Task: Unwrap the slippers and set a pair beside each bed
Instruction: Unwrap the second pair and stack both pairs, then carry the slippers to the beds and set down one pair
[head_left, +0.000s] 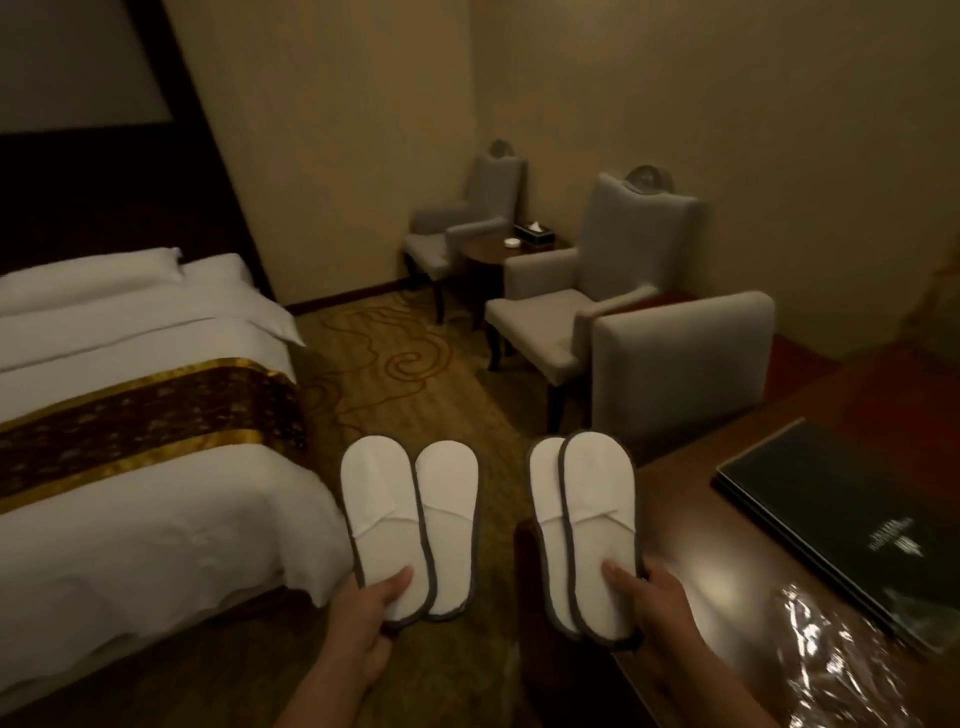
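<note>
The bed (130, 467), white with a dark and gold runner across it, fills the left side. Just right of its foot corner, the left hand (363, 618) grips one pair of white slippers (410, 519) by the near ends. Its thumb is pressed on top and its fingers are hidden underneath. The two slippers lie side by side with edges overlapping, held in the air above the carpet (415, 374).

Further right of the bed, the right hand (660, 608) grips a second pair (587, 519) the same way, one slipper stacked largely over the other. Both pairs are unwrapped.

Further right again is the dark wooden tabletop (727, 566), bearing crumpled clear plastic wrap (841, 654) near its front and a black folder (841, 519) behind that. Well beyond the bed's right side, grey armchairs (545, 322) stand by a small round table (483, 249).
</note>
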